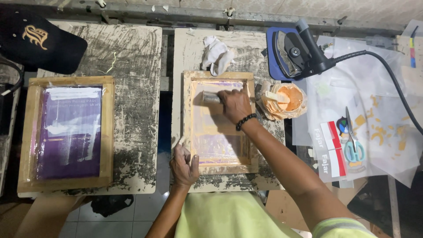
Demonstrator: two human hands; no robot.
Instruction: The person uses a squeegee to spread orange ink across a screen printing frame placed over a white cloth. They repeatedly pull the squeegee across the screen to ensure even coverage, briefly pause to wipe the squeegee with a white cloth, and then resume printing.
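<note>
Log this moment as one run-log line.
right hand: grips squeegee on screen frame | left hand: steadies frame edge | ink tub: beside frame

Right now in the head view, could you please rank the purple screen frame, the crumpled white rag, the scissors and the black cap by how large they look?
1. purple screen frame
2. black cap, partly cut off by the picture's edge
3. crumpled white rag and scissors: they look alike in size, so I leave them unranked.

You look down on two worn, ink-stained table [136, 61] boards lying side by side, a dark gap between them. Pale floor tiles [145, 207] show at six o'clock. A grey metal rail [198, 15] crosses at twelve o'clock.
</note>
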